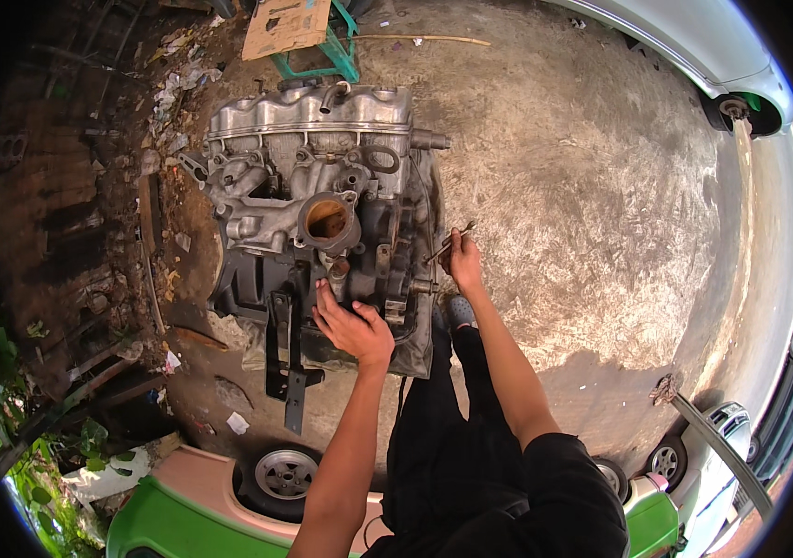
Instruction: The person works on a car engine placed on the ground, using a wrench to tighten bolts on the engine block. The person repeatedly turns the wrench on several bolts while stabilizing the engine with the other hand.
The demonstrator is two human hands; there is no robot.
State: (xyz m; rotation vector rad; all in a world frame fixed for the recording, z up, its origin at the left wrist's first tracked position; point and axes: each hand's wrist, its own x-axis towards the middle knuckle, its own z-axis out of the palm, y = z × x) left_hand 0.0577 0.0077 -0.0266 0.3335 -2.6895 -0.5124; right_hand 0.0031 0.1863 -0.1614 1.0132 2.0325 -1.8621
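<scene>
Engine (pixel 380 209) sits around 10–11 o'clock from the middle of the view; looks largely assembled from here, with the ribbed, dull silver cover (pixel 308 113) on at its 12 and the cast intake in place, though the intake's round, rusty-brown mouth (pixel 329 221) is uncovered; what's left is hard to call, since bolt tightness doesn't show; right hand (pixel 463 263), at the engine's 4, has its grip closed round a slim metal tool (pixel 440 251); left hand (pixel 356 330), near 5:30, is loosely spread, grasping nothing visible; flat black bracket (pixel 285 344) at 6:30; rough, stained concrete (pixel 582 214) at 3.
</scene>
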